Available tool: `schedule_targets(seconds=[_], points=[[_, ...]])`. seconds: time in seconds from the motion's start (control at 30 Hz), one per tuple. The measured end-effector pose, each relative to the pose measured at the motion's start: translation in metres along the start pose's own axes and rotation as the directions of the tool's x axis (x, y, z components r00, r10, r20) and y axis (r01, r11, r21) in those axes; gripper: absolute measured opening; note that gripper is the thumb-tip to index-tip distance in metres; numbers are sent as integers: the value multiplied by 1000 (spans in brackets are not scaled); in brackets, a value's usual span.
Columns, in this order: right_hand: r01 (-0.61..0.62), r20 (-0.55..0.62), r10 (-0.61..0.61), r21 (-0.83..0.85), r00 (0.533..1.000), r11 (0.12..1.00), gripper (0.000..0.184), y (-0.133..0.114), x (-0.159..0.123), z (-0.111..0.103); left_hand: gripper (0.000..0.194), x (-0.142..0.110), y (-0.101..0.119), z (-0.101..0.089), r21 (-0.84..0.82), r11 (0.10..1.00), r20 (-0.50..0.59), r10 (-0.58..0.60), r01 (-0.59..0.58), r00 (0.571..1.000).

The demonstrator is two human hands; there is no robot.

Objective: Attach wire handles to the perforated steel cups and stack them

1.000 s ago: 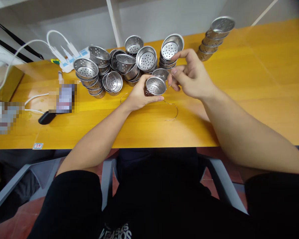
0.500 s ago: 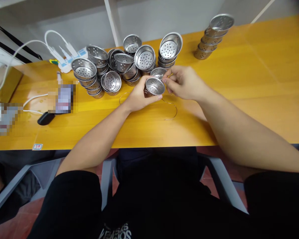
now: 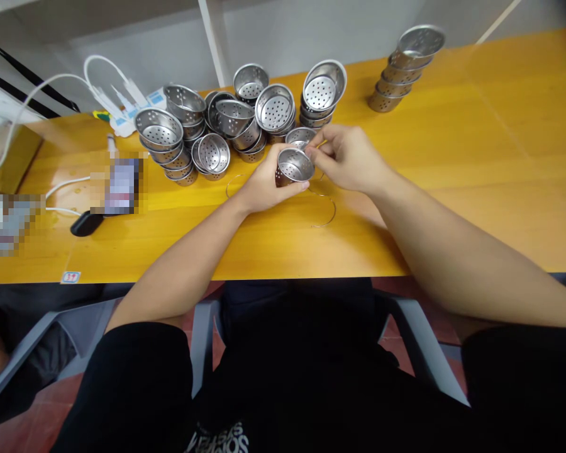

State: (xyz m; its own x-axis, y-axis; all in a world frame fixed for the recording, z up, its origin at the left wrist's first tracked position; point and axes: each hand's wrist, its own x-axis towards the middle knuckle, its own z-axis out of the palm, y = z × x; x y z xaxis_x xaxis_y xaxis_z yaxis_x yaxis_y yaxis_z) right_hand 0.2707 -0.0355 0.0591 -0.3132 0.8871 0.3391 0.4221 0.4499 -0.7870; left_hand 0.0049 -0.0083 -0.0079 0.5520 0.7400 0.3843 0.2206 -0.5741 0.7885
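Note:
My left hand [image 3: 267, 182] is wrapped round a small perforated steel cup [image 3: 295, 165], its open mouth tilted up toward me. At the cup's right rim, my right hand [image 3: 342, 157] is closed in a pinch on a thin wire, most of which its fingers hide. Below the hands, a curved length of the thin wire [image 3: 333, 211] lies over the table. Another bit of thin wire [image 3: 227, 186] curves out left of my left hand. Just behind the held cup stands another perforated cup [image 3: 300, 136], partly covered by my hands.
Stacks of perforated cups [image 3: 159, 129] line the back of the yellow table [image 3: 476, 189], with a separate stack [image 3: 399, 80] farther right. To the left lie a phone [image 3: 121, 187], a black mouse-like object [image 3: 87, 223] and a white power strip [image 3: 122, 126] with cables.
The held cup has shifted very slightly to the right. My right fingers have moved a little closer over its rim, and the glint of wire above them no longer shows.

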Motion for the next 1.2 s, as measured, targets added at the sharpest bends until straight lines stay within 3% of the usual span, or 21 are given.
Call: schedule_targets(seconds=[0.23, 0.4, 0.63, 0.83, 1.0, 1.2], points=[[-21, -76, 24, 41, 997, 999, 50, -7, -1, 10, 119, 3, -2, 7, -7, 1000, -40, -11, 11, 999], [-16, -91, 22, 59, 996, 998, 44, -13, -4, 15, 108, 3, 12, 9, 34, 999, -100, -28, 32, 995], [-18, -91, 26, 80, 996, 997, 26, -11, -2, 19, 108, 2, 19, 7, 51, 998, -88, -18, 23, 996], [-22, -94, 35, 140, 995, 990, 20, -12, 2, 19, 105, 2, 21, 6, 27, 999, -75, -26, 28, 997], [-62, 44, 51, 323, 998, 944, 31, -21, 0, 9, 104, 3, 23, 0, 6, 999, -63, -34, 35, 997], [-63, 271, -97, 528, 958, 847, 63, -25, 0, -9, 104, 3, 19, -7, -44, 999, -42, -16, 14, 999]])
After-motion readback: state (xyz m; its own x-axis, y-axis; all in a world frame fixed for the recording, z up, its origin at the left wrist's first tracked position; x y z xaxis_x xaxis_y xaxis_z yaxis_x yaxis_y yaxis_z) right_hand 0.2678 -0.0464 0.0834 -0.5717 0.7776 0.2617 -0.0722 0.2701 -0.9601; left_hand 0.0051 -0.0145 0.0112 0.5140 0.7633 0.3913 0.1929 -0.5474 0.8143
